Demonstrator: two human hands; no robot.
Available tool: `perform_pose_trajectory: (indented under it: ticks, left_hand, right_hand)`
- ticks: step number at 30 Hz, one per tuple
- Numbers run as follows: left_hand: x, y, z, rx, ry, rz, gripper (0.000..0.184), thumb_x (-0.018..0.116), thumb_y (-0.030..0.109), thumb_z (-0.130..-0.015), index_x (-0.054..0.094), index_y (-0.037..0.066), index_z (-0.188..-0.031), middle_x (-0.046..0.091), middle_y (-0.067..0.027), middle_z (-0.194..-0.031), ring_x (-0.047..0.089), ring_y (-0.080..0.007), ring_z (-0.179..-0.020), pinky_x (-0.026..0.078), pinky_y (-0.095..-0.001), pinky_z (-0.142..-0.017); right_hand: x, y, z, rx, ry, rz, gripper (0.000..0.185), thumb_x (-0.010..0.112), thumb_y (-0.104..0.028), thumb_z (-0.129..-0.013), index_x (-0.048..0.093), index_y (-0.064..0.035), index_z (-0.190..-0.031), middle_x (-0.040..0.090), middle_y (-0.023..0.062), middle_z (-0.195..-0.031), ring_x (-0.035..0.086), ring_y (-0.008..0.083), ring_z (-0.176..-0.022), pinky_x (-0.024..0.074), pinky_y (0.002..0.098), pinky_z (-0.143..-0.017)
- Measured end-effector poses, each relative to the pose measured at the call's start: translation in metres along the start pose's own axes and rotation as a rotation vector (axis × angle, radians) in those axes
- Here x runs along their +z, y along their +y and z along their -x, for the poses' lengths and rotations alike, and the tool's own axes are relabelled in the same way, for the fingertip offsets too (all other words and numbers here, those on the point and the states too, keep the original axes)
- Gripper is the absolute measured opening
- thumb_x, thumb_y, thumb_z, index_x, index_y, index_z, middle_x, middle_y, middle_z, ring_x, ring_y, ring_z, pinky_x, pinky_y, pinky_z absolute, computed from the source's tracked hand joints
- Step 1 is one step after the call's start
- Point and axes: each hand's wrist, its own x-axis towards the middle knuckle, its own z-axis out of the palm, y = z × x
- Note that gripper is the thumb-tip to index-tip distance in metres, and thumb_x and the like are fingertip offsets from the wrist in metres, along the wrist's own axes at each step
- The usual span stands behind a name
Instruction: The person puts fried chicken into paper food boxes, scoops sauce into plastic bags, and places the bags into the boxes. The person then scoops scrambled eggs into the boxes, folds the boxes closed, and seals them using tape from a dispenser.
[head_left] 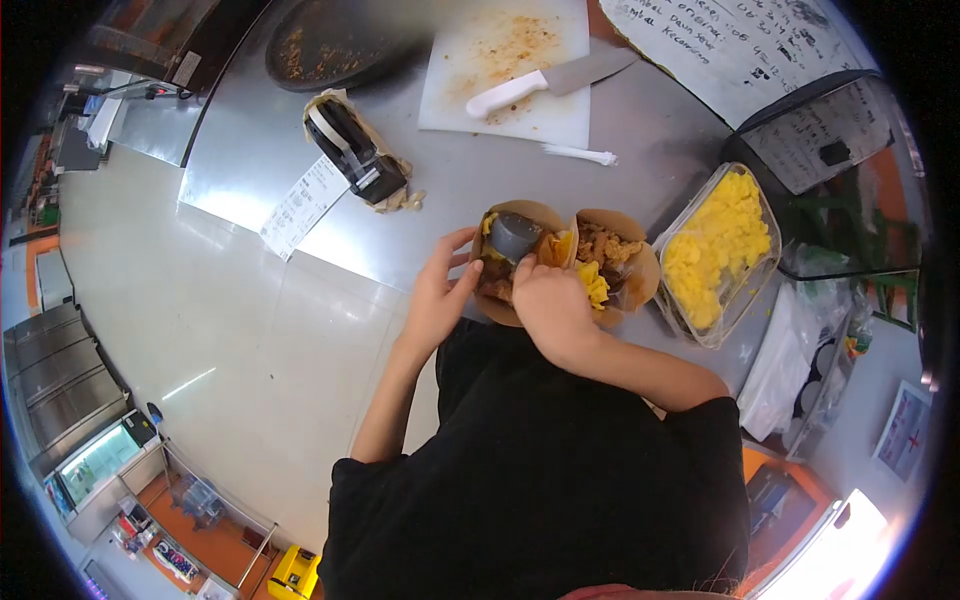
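Note:
Two brown paper food boxes stand side by side on the steel counter. The left box (503, 318) holds a dark grey sauce cup (515, 236), browned food and some yellow pieces. In the right box (645, 280) lie crisp fried pieces (605, 245) and yellow chunks (592, 284). My left hand (440, 295) grips the left box by its outer wall, thumb at the rim. Over the same box, my right hand (553, 305) is closed with its fingertips beside the sauce cup; whatever they hold, if anything, is hidden.
A clear tub of yellow food (720, 250) stands right of the boxes. Behind are a tape dispenser (355, 150) with a receipt (305, 208), a white cutting board (450, 85) with a knife (550, 82), and a dark round pan (335, 45). White plastic bags (785, 360) hang at right.

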Motion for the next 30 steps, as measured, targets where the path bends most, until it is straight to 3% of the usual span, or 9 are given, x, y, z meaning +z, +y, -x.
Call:
perform_pose_trajectory:
  ticks: [8,12,15,21,24,27,30]
  left_hand:
    - [0.001,0.002,0.002,-0.026,0.025,-0.017,0.033,0.049,0.012,-0.088,0.044,0.0,-0.119,0.051,-0.0138,-0.114,0.054,-0.0248,-0.103,0.05,-0.0311,-0.075]
    - [-0.001,-0.002,0.004,-0.03,0.035,-0.008,0.033,0.05,0.012,-0.088,0.044,0.0,-0.119,0.051,-0.0135,-0.113,0.054,-0.0246,-0.103,0.051,-0.0304,-0.074]
    - [0.0,-0.004,0.005,-0.037,0.04,0.019,0.033,0.051,0.011,-0.088,0.045,0.0,-0.118,0.05,-0.0129,-0.113,0.054,-0.0248,-0.103,0.051,-0.0303,-0.074]
    - [0.007,-0.001,0.002,0.044,0.081,-0.104,0.041,0.062,0.011,-0.079,0.047,0.001,-0.116,0.052,-0.0128,-0.111,0.057,-0.0223,-0.094,0.05,-0.0296,-0.069]
    - [0.013,0.007,-0.002,0.134,0.173,-0.521,0.046,0.071,0.013,-0.069,0.05,0.004,-0.109,0.057,-0.0093,-0.101,0.058,-0.0204,-0.081,0.046,-0.03,-0.065]
    - [0.019,0.006,-0.009,0.189,0.233,-0.587,0.042,0.071,0.014,-0.068,0.05,0.004,-0.103,0.057,-0.0098,-0.095,0.057,-0.0253,-0.074,0.046,-0.0333,-0.064]
    - [0.02,-0.002,-0.016,0.181,0.227,-0.667,0.044,0.072,0.016,-0.067,0.048,0.003,-0.102,0.058,-0.0091,-0.093,0.057,-0.0255,-0.072,0.046,-0.0346,-0.065]
  right_hand:
    - [-0.033,0.022,-0.012,0.236,-0.297,-0.565,0.023,0.043,-0.014,-0.081,0.056,0.0041,-0.085,0.058,0.0233,-0.072,0.058,0.0386,-0.073,0.0462,0.044,-0.066]
    - [-0.029,0.036,-0.007,0.326,-0.237,-0.761,0.026,0.042,-0.017,-0.084,0.054,0.0053,-0.081,0.055,0.0251,-0.075,0.054,0.0398,-0.078,0.0407,0.0448,-0.071]
    - [-0.033,0.041,-0.002,0.354,-0.257,-0.828,0.027,0.041,-0.019,-0.082,0.057,0.003,-0.08,0.057,0.0259,-0.082,0.055,0.0405,-0.084,0.0422,0.0459,-0.076]
    - [-0.028,0.053,-0.001,0.296,-0.317,-0.964,0.028,0.04,-0.02,-0.085,0.055,0.0037,-0.083,0.056,0.0259,-0.083,0.053,0.0405,-0.084,0.0415,0.0454,-0.075]
    - [-0.034,0.06,0.003,0.302,-0.322,-0.993,0.027,0.041,-0.019,-0.085,0.056,0.0031,-0.087,0.056,0.0256,-0.084,0.053,0.0404,-0.085,0.0419,0.0447,-0.075]
    - [-0.022,0.058,0.008,0.214,-0.201,-0.927,0.023,0.043,-0.016,-0.087,0.052,0.0037,-0.081,0.049,0.0184,-0.061,0.051,0.0295,-0.058,0.0391,0.0365,-0.056]
    - [-0.026,0.053,0.013,0.225,-0.158,-0.878,0.022,0.044,-0.017,-0.087,0.053,0.0026,-0.087,0.052,0.0204,-0.065,0.053,0.0338,-0.062,0.0396,0.0386,-0.057]
